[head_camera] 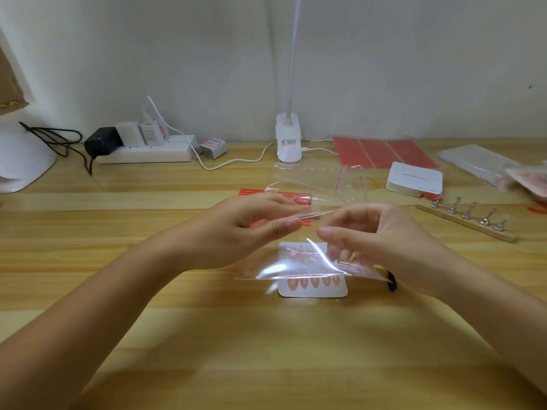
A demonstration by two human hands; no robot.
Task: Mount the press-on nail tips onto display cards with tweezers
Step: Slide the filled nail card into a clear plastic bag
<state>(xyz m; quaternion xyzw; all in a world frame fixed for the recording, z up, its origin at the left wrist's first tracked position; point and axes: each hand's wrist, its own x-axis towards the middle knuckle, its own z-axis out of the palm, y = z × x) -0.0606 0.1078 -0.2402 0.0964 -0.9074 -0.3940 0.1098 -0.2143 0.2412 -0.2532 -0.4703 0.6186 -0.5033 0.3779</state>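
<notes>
One wide camera on my head looks forward and down across the wooden desk toward the wall, close above my left hand and right hand.

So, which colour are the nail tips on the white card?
Peachy orange nail tips on the card, seen in the head view.

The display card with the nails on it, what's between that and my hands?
In the head view, a clear plastic bag, held by both hands, hangs over the display card's upper part; five nail tips show below it.
</notes>
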